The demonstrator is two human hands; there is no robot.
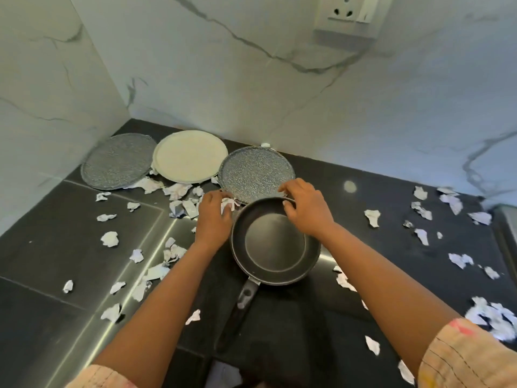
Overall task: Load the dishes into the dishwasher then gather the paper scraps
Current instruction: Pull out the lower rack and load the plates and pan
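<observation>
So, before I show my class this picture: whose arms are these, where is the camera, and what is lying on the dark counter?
There is no machine here. A person wears a camera on the head, so you look down along their own two arms. On the black counter sit a frying pan, two speckled grey plates and a cream plate, with torn paper scraps scattered all around. The left hand grips some paper beside the pan. The right hand has its fingers curled at the pan's far rim and the nearer grey plate's edge; what it grips is unclear.
</observation>
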